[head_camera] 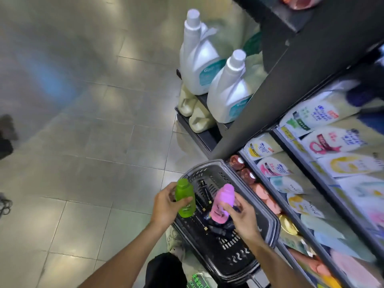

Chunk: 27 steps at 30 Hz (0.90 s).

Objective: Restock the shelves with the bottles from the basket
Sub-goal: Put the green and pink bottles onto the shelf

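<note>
Both hands full: my left hand (165, 201) grips the green bottle (185, 197) round its body, my right hand (239, 213) pinches the pink bottle (222, 201) by its side, both above the black basket (268, 221) on the floor. Small plastic bottles, likely light, stiff, a bit slick; mid-body grip seems safest. Dark items remain in the basket. Shelves (276, 194) to my right look packed with pouches (272, 167), so free slots are tight. Big white jugs (199, 59) stand further off.
</note>
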Each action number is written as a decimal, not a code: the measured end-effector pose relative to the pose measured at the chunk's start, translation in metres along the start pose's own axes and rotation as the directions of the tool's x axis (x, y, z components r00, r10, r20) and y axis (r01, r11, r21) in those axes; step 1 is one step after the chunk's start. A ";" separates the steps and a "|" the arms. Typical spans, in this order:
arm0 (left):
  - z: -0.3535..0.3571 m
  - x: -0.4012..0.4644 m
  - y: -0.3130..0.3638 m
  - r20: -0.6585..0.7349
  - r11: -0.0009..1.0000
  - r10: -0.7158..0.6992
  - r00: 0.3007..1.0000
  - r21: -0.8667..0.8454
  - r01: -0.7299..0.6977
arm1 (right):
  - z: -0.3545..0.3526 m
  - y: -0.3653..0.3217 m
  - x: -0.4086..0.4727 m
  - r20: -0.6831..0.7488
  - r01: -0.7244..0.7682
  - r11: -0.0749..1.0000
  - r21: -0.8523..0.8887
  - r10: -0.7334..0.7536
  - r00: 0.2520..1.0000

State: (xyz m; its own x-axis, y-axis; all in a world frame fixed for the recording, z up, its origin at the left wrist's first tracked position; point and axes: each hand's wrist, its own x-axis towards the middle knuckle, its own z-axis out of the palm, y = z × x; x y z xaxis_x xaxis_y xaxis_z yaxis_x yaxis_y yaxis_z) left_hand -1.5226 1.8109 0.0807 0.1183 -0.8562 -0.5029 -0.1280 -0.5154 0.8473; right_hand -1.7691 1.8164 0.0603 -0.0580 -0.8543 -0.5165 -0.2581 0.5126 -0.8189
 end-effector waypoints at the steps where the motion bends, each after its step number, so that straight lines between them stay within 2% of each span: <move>1: -0.005 -0.009 0.014 0.023 1.000 0.007 1.000 0.004 -0.007 | -0.005 -0.014 -0.013 -0.012 0.002 1.000 -0.016 -0.003 1.000; 7: -0.022 -0.053 0.096 0.188 0.991 0.094 0.978 0.079 -0.111 | -0.036 -0.084 -0.086 -0.079 0.024 0.999 0.044 -0.020 0.997; 12: -0.018 -0.086 0.159 0.303 0.957 0.205 0.931 0.135 -0.255 | -0.070 -0.125 -0.144 -0.171 0.081 0.990 0.111 -0.061 0.983; 17: 0.006 -0.136 0.205 0.374 0.940 0.283 0.883 0.076 -0.334 | -0.110 -0.140 -0.216 -0.224 0.182 0.970 0.163 -0.143 0.964; 20: 0.036 -0.178 0.222 0.467 0.935 0.303 0.831 0.022 -0.353 | -0.136 -0.135 -0.270 -0.325 0.249 0.952 0.177 -0.182 0.928; 24: 0.090 -0.248 0.238 0.564 0.901 0.362 0.743 -0.007 -0.434 | -0.175 -0.118 -0.349 -0.470 0.287 0.934 0.213 -0.159 0.868; 27: 0.131 -0.308 0.250 0.636 0.847 0.425 0.645 -0.028 -0.530 | -0.208 -0.101 -0.416 -0.569 0.328 0.918 0.224 -0.150 0.809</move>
State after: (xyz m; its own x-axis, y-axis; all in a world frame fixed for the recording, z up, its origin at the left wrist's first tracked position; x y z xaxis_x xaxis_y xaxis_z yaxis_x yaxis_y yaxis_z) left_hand -1.7204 1.9409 0.4248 -0.6038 -0.7938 -0.0730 -0.1439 0.0185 0.9894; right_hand -1.9198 2.1019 0.4102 -0.5567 -0.8166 -0.1523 -0.0397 0.2093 -0.9771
